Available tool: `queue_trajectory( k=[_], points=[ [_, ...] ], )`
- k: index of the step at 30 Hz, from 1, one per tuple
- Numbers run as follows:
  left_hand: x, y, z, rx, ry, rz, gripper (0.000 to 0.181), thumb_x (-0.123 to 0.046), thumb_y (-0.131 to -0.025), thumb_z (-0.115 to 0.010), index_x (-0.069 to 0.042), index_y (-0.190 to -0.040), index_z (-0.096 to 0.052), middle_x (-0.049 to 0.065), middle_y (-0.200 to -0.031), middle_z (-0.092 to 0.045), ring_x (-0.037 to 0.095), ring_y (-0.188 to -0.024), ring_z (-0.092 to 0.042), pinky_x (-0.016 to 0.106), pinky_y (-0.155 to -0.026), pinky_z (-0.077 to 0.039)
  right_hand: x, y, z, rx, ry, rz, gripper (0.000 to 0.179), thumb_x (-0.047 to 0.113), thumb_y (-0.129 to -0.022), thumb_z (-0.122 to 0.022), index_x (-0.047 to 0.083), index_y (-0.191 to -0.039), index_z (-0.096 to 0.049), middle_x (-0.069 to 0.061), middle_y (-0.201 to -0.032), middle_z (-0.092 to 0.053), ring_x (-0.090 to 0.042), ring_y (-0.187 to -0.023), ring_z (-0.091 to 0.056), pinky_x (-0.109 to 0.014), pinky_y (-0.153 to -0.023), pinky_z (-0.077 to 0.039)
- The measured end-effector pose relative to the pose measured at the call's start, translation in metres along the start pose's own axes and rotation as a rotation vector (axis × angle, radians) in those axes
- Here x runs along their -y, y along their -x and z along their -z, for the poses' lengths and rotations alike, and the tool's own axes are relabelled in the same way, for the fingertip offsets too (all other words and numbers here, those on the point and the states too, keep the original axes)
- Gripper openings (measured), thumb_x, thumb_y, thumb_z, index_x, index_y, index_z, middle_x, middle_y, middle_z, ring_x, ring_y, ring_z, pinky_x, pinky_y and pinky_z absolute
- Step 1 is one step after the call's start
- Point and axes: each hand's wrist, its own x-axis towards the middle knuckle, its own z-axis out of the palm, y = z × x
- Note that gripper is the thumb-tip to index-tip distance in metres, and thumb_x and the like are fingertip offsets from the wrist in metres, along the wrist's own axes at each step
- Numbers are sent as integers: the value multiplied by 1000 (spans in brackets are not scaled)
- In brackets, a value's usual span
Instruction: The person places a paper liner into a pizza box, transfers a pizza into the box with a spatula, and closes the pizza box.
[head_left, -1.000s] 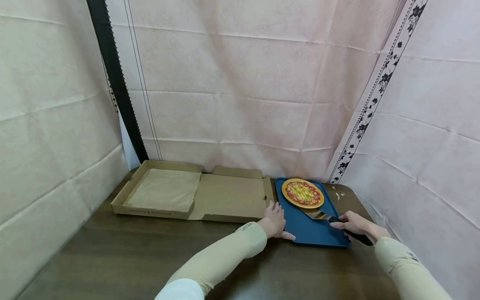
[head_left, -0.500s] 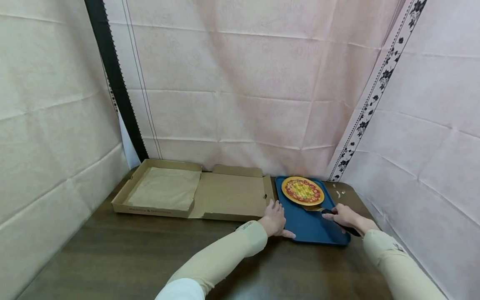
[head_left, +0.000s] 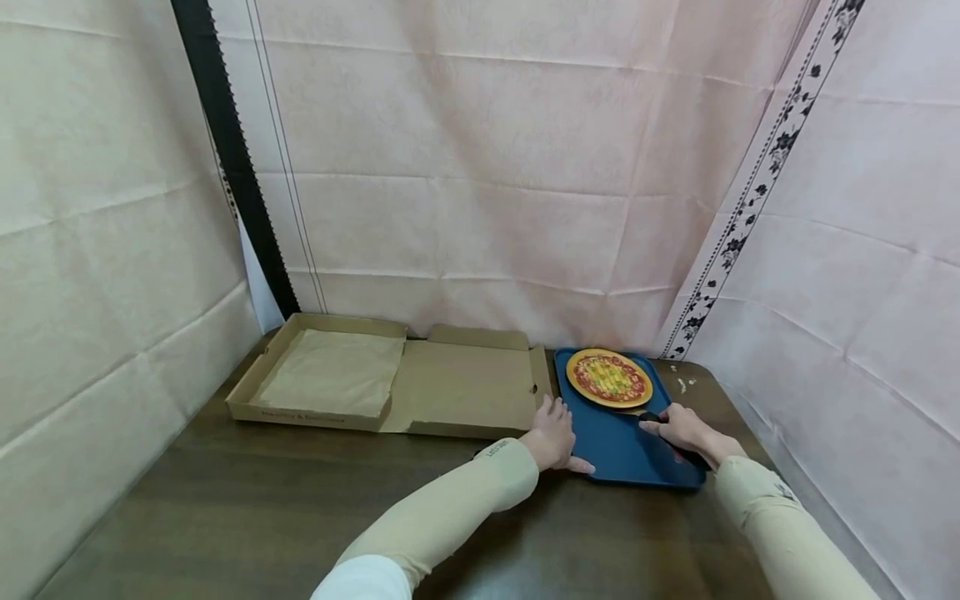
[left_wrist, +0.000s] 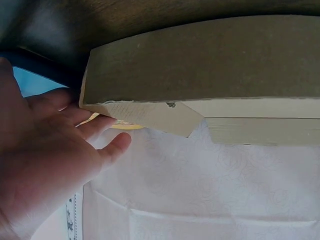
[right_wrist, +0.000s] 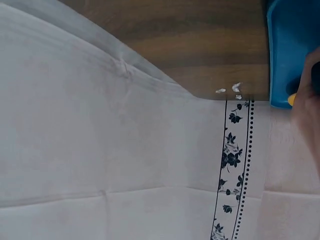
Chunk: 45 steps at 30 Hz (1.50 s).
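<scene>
A round pizza [head_left: 609, 377] lies at the far end of the blue tray [head_left: 622, 454] in the head view. My right hand [head_left: 684, 427] grips the black handle [head_left: 651, 416] of a pizza server. Most of its metal blade is hidden under the pizza's near edge. At the tray's left edge rests my left hand [head_left: 552, 437], its fingers extended and thumb pointing right. The left wrist view shows that hand [left_wrist: 50, 145] beside the pizza box's side wall [left_wrist: 195, 65]. Only part of the right hand [right_wrist: 309, 110] shows in the right wrist view.
An open cardboard pizza box [head_left: 468, 387] lies left of the tray. A sheet of brown paper [head_left: 333, 372] lines its left half. Small whitish marks [head_left: 682, 383] show on the brown table [head_left: 300, 500] right of the tray. Light cloth [head_left: 480, 167] hangs around the back and sides.
My right hand has pushed the pizza server forward and left, so more of its blade is under the pizza. The left hand has stayed at the tray's edge.
</scene>
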Motion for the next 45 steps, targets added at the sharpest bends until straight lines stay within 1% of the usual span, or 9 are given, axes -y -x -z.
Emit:
queue_trajectory(
  k=[6, 10, 15, 20, 27, 35, 38, 43, 45],
  points=[
    [0, 4, 4, -5, 12, -11, 88, -84, -84, -18, -29, -151, -30, -7, -161, -23, 15, -151, -13, 38, -123, -10, -7, -2, -10, -62, -22, 16, 36, 35, -98, -54, 4, -80, -59, 2, -49, -46, -12, -40, -50, -27, -48, -45],
    [-2, 4, 6, -16, 3, -12, 89, -85, -83, -18, -29, -151, -30, -7, -161, -23, 15, -151, -14, 38, -123, -10, -12, -2, -16, -127, 4, 41, 39, 36, -99, -52, 4, -78, -55, 1, -50, -44, -14, -39, -53, -29, -49, -45],
    [-5, 4, 8, 4, -17, -8, 89, -85, -83, -16, -30, -152, -28, -8, -161, -21, 14, -152, -12, 39, -123, -10, -18, -1, -22, -208, 31, 80, 40, 37, -99, -52, 0, -83, -57, 0, -50, -42, -17, -38, -53, -30, -51, -46],
    [-8, 5, 8, 25, -27, 3, 87, -86, -82, -16, -33, -151, -28, -11, -161, -21, 12, -151, -12, 37, -123, -10, -23, 2, -29, -232, 28, 86, 41, 40, -98, -52, 6, -75, -50, 0, -52, -43, -17, -40, -54, -31, -50, -46],
    [-11, 3, 6, 26, -21, 14, 87, -86, -81, -16, -35, -150, -29, -12, -161, -20, 11, -151, -11, 36, -123, -10, -30, 5, -37, -302, 16, 82, 42, 42, -97, -53, 5, -78, -53, -4, -58, -49, -17, -43, -54, -31, -47, -46],
    [-10, 5, 5, 22, -4, 11, 91, -86, -82, -16, -29, -153, -24, -10, -161, -20, 12, -151, -11, 36, -123, -10, -35, 10, -39, -362, 20, 88, 46, 46, -97, -51, 4, -80, -55, -4, -55, -51, -16, -42, -53, -30, -47, -43],
    [-8, 4, 4, 23, -4, 17, 92, -86, -82, -16, -28, -153, -24, -9, -161, -19, 13, -152, -11, 36, -123, -10, -31, 12, -35, -374, 38, 108, 47, 46, -98, -51, 1, -85, -58, -6, -55, -52, -16, -43, -53, -30, -47, -42],
    [-3, 1, 2, 18, 3, 24, 93, -85, -82, -16, -27, -154, -22, -8, -162, -19, 14, -152, -10, 36, -123, -10, -22, 11, -27, -409, 86, 175, 54, 46, -98, -50, -6, -102, -63, -8, -68, -55, -17, -57, -51, -29, -54, -39],
    [-2, 0, 1, 15, 6, 23, 93, -85, -82, -16, -26, -154, -22, -8, -162, -19, 14, -152, -10, 36, -123, -10, -17, 11, -24, -416, 98, 196, 57, 47, -98, -50, -8, -106, -63, -10, -71, -55, -18, -60, -50, -29, -56, -39]
  ],
)
